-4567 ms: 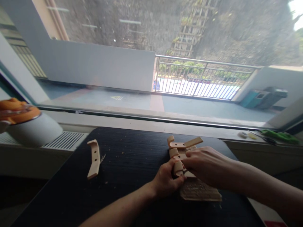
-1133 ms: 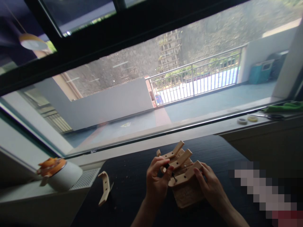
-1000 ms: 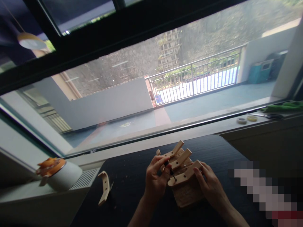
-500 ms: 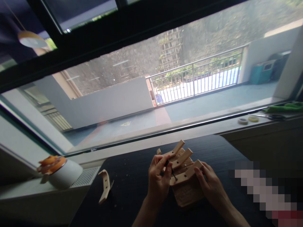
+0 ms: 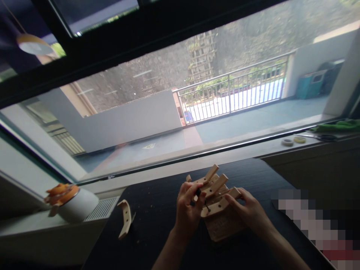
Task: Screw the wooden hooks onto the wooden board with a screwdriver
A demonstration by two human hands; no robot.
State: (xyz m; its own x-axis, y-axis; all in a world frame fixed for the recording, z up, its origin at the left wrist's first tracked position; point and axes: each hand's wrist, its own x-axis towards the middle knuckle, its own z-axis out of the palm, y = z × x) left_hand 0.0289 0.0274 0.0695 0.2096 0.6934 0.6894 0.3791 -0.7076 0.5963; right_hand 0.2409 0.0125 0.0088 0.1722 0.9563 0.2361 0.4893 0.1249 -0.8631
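My left hand [image 5: 188, 208] is closed in a pinch round a small black-handled tool [image 5: 198, 192]. Its thin dark shaft reaches down to a hole near the left end of the closest bent wooden piece [image 5: 215, 207]; I cannot make out its tip. At that piece's right end, my right hand [image 5: 247, 210] grips it between thumb and fingers. Two similar bent pieces, a middle one [image 5: 218, 186] and a far one [image 5: 210, 174], lie behind it with dark holes in them. Under them all is a flat wooden board [image 5: 223, 227], partly covered by my hands.
On the dark table [image 5: 157, 232], a separate bent wooden piece [image 5: 126, 219] lies left beside a thin metal item. A white pot with an orange top [image 5: 74, 202] stands on the sill. Tape rolls [image 5: 287, 142], scissors and green cloth [image 5: 337, 126] lie far right.
My right hand has shifted slightly left along the closest wooden piece, its thumb further over it. The left hand keeps its pinch on the tool, nearly in place.
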